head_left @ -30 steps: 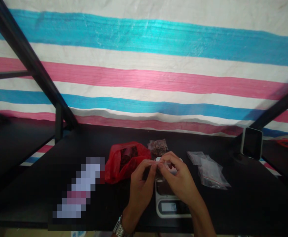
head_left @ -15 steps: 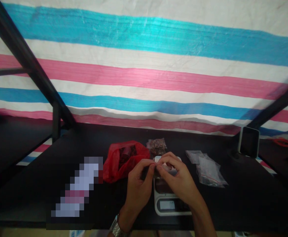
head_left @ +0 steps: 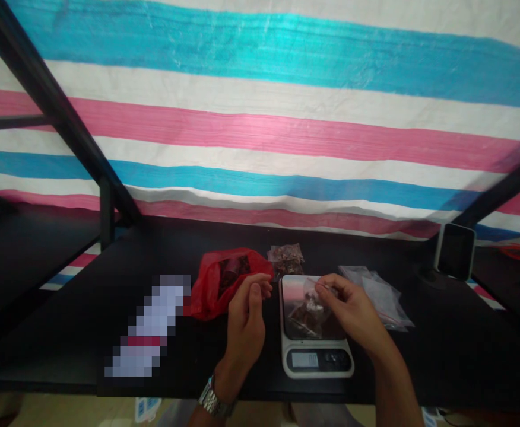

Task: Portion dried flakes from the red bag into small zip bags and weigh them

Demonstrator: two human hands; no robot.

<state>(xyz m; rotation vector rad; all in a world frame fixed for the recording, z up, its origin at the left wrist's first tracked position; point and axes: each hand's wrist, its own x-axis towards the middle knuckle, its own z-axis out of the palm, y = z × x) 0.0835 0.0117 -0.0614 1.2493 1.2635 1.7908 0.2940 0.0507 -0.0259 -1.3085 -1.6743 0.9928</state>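
Note:
My right hand point(head_left: 346, 308) pinches the top edge of a clear zip-lock bag point(head_left: 308, 314) between thumb and fingers. The bag has some dark contents and is over the plate of a white digital kitchen scale point(head_left: 317, 372); whether it rests its weight there I cannot tell. To the left, my left hand point(head_left: 247, 317) holds nothing visible, its fingers loosely bent and pointing right. Just behind it a red plastic bag point(head_left: 204, 284) gapes, with dark reddish-brown pieces point(head_left: 233, 271) inside. A wristwatch point(head_left: 213, 398) is on my left wrist.
Behind the scale lie small filled clear bags point(head_left: 287, 259). A stack of flat clear zip-lock bags point(head_left: 382, 296) is to its right. A screen device point(head_left: 455, 252) stands at the back right of the black table point(head_left: 162, 243). A blurred-out strip point(head_left: 146, 326) lies at the left.
Both hands were together over the scale, fingers meeting at the clear bag's top. My left hand has let go and moved left; my right hand has moved right and lowered the bag.

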